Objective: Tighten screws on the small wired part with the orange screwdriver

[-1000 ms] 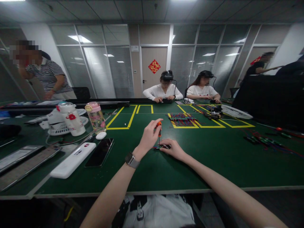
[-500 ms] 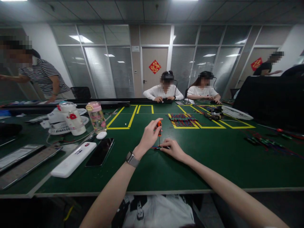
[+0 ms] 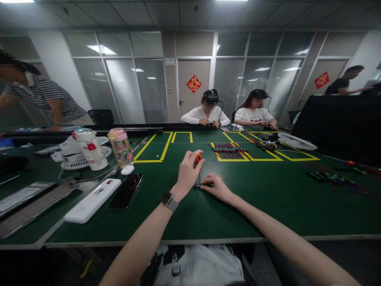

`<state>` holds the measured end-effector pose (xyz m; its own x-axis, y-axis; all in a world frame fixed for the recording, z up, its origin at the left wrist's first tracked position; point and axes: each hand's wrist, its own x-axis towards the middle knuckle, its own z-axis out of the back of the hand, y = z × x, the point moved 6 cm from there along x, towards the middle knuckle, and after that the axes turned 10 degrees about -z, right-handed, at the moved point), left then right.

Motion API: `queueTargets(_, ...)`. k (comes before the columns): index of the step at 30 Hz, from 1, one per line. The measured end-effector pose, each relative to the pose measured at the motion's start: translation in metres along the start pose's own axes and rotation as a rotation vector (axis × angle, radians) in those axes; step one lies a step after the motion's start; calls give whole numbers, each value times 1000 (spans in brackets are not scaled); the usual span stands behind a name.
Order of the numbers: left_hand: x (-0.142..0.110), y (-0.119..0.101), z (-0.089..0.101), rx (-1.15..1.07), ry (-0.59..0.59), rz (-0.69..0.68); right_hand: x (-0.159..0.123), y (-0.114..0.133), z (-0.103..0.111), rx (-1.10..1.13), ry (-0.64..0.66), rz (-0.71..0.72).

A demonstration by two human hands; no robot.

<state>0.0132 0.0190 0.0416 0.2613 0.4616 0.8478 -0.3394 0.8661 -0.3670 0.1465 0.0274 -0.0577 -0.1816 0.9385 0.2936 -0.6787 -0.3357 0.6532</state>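
Observation:
My left hand (image 3: 189,169) is closed around the orange handle of a screwdriver (image 3: 198,158), which stands upright with its thin shaft pointing down. The shaft's tip reaches a small circuit board (image 3: 197,185) lying on the green tabletop (image 3: 262,210). From the right, my right hand (image 3: 216,186) rests low on the table, its fingers pinching the board's edge and partly hiding it. A dark part shows under those fingers, too small to name.
Bundled boards with red and blue wires (image 3: 229,151) lie inside yellow tape, more boards (image 3: 330,176) at right. To the left are a phone (image 3: 125,191), a white power bank (image 3: 93,200), a pink-lidded bottle (image 3: 121,147) and a white bottle (image 3: 94,151). Two people sit opposite.
My left hand has turned about the screwdriver handle and now covers more of it. My right hand stays in place. Standing people at both sides have shifted.

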Motion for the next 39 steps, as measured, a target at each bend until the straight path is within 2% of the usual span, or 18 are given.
queueTargets(3,2,7,0,-49,-2,27,0,-1,0,3,-5,-7)
queueTargets(7,6,20,-4,-286,45,105,0,-3,0,14,-9,-17)
queueTargets(9,7,19,-1,-237,33,78,0,-3,0,14,-13,-18)
queueTargets(11,7,12,4,-97,9,19,0,-3,0,8,-16,-18)
queueTargets(14,6,6,8,19,-30,18,-1,-2,0,6,-18,-19)
queueTargets(20,7,18,-2,-336,11,110,-1,-2,0,-4,-5,-36)
queueTargets(23,8,16,2,-252,-4,70,-1,-2,0,7,-4,-37)
queueTargets(26,8,5,9,-88,-31,6,-2,-1,0,7,-3,-40)
queueTargets(28,8,-1,9,-71,-18,-16,-2,-1,0,2,-4,-38)
queueTargets(30,8,-4,6,-151,-1,-17,-2,-1,0,-1,-7,-30)
queueTargets(33,8,1,-4,-398,65,62,-2,0,0,-7,-11,-24)
queueTargets(35,8,5,-8,-471,87,107,-2,0,0,-15,-9,-25)
queueTargets(39,7,3,-1,-235,28,29,-3,2,1,-23,-10,-22)
